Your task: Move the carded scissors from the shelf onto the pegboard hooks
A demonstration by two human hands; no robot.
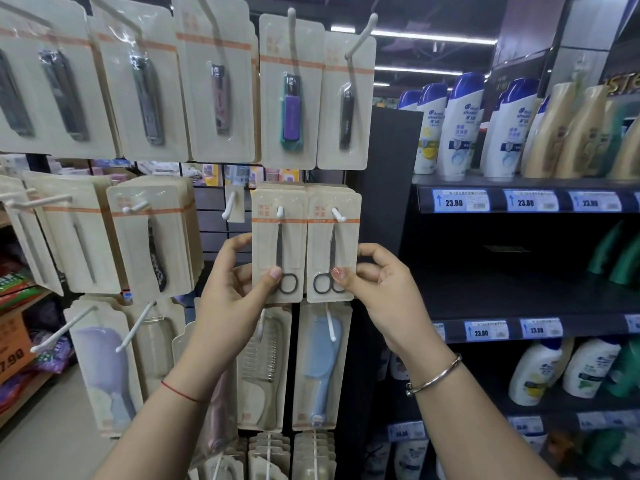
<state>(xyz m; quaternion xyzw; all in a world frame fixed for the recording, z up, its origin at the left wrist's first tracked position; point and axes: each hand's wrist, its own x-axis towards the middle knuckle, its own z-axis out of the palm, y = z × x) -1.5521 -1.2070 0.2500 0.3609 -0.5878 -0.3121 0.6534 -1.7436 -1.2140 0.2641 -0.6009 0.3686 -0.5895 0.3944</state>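
From the head camera, two beige cards, each with small black-handled steel scissors under clear plastic, hang side by side on white pegboard hooks. The left hand (235,289) pinches the left scissors card (278,242) at its lower left edge, thumb on the front beside the handle loop, fingers curled behind. The right hand (384,289) pinches the right scissors card (333,244) at its lower right edge the same way, thumb on the front. Each card's hole sits over its white hook (280,212), with more cards stacked behind.

Just left of the left fingers, an empty white hook (229,206) juts out. Directly below both hands hang a carded blue hairbrush (320,362) and a carded clear comb (266,355). Above the fingers hangs a row of carded nail clippers (292,109). Right of the right hand, dark shelves (519,296) carry white shampoo bottles (460,123) and price tags (460,200).
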